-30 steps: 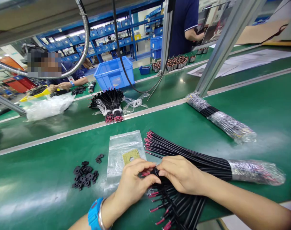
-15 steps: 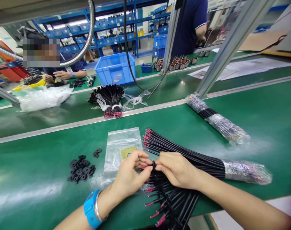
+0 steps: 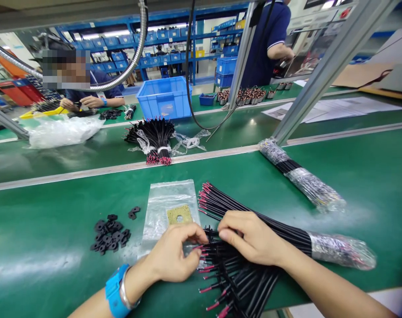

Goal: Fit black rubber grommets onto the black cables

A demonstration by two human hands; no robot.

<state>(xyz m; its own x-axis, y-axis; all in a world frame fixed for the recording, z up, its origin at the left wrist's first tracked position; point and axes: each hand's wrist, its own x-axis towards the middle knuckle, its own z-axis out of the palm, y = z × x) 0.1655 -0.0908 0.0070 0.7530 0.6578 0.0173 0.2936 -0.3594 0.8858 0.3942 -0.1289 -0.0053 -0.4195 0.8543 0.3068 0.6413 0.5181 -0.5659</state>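
My left hand (image 3: 177,251) wears a blue wristband and a metal bangle. Its thumb and fingers are apart beside the red-tipped cable ends, with nothing visible held between them. My right hand (image 3: 253,238) is closed on a black cable (image 3: 213,234) that carries a small black clip-like part; the palm hides most of it. Below the hands lies a fan of black cables (image 3: 253,282) with red ends and similar black parts. Behind my right hand is a bundle of black cables (image 3: 263,214), wrapped in clear plastic (image 3: 340,249) at its right end.
Small black pieces (image 3: 110,236) are piled left of a clear zip bag (image 3: 170,194) with a yellowish square plate (image 3: 179,215). Another wrapped bundle (image 3: 300,174) lies at right. Beyond the ledge are tied cables (image 3: 159,137), a blue crate (image 3: 164,99), metal posts and two co-workers.
My left hand has let go of the cable and opened, shifting left and down. The cable between my hands has been lowered onto the fan. The view has shifted slightly.
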